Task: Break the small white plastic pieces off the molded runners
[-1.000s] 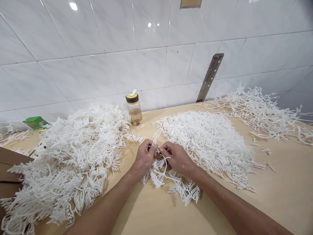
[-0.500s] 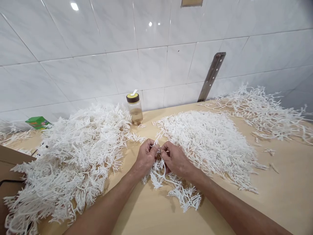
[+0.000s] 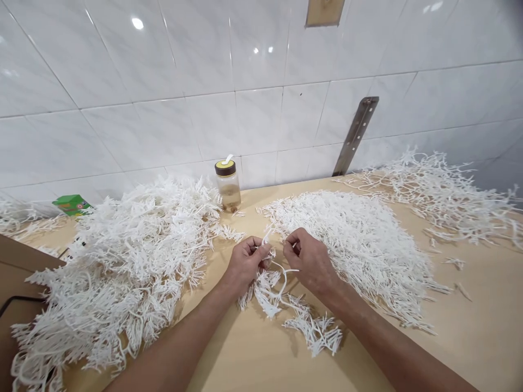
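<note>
My left hand [image 3: 246, 262] is closed, thumb against fingers, on a white branching strand [image 3: 266, 235] whose thin forked tips stick up past the thumb. More of the white tangle hangs below that hand, with a curved bare stem looping out to the right. My right hand [image 3: 308, 255] is apart from it, thumb and forefinger pinched together; whatever is between them is too small or hidden to make out. Beneath both hands lies a loose cluster of white branched pieces [image 3: 316, 331] on the table [image 3: 245, 359].
A tall heap of white branched strands [image 3: 134, 256] fills the left. A flatter pile of short white pieces [image 3: 351, 239] spreads at right, with bare stems [image 3: 445, 190] behind it. A lidded jar [image 3: 229, 190], a green box [image 3: 72, 204] and a metal bracket [image 3: 355, 136] stand near the tiled wall.
My right hand has drawn away to the right from my left hand, opening a gap between them. My left hand keeps its hold on the strand. The view has tilted slightly upward.
</note>
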